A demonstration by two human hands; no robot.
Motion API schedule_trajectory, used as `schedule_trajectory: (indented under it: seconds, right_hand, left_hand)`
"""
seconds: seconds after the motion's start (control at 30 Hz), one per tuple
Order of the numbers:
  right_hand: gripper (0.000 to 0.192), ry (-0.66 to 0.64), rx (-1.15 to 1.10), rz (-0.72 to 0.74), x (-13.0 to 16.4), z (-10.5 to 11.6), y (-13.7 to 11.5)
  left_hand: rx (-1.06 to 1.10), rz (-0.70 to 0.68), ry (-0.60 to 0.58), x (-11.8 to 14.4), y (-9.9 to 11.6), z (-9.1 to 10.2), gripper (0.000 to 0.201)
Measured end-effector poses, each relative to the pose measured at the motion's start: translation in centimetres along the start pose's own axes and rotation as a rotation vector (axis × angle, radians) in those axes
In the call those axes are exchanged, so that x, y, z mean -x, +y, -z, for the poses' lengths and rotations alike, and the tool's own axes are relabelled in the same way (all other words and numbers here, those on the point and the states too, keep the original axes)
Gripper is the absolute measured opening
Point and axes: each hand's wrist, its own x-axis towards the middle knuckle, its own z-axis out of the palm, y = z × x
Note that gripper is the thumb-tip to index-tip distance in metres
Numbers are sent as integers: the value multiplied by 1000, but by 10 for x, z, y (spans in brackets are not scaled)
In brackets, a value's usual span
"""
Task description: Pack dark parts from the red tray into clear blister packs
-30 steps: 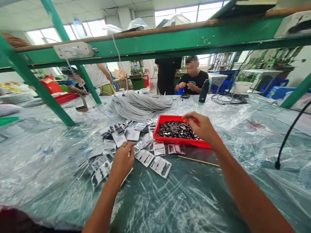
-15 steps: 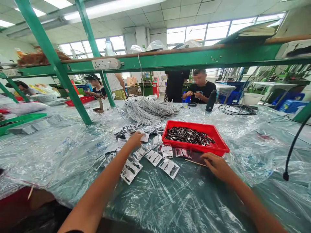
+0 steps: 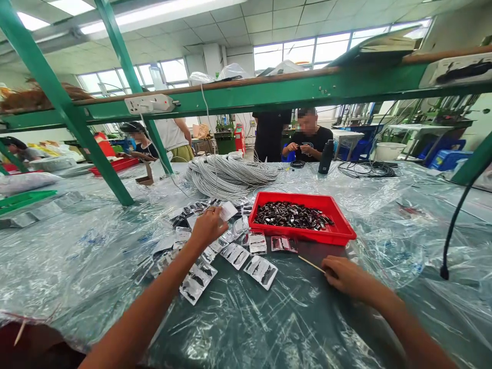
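Note:
My left hand [image 3: 208, 226] is closed, its fingertips pinching a small white packet [image 3: 229, 210] above a spread of packets. Silver-and-white packets with dark torn-looking patches, such as one packet [image 3: 261, 270], lie flat just in front of it. Between the fingers of my right hand [image 3: 348, 275], a thin wooden stick [image 3: 311, 263] points left and away from me. Just beyond that hand is a red tray [image 3: 348, 233] holding many small dark, shiny metal-looking pieces [image 3: 290, 215]. A reddish clear packet [image 3: 283, 244] rests against the tray's near side.
Clear plastic sheeting [image 3: 246, 328] covers the table. Behind the packets lies a big coil of grey cable [image 3: 230, 177]. A dark bottle [image 3: 326, 158] stands farther back. A green shelf beam [image 3: 269, 97] crosses above, and a black cable [image 3: 453, 230] hangs at right. Several people are beyond.
My left hand has lifted the white packet slightly relative to the others. My right hand has closed on the stick's near end and drawn it towards me. The view has shifted a little.

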Motion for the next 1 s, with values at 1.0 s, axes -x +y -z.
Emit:
schedule_trajectory:
  seconds: [1.0]
  right_hand:
    - [57,375,-1637,-36,-106,-29,-99]
  left_hand:
    - [615,-260,-260,64,139,-61,60]
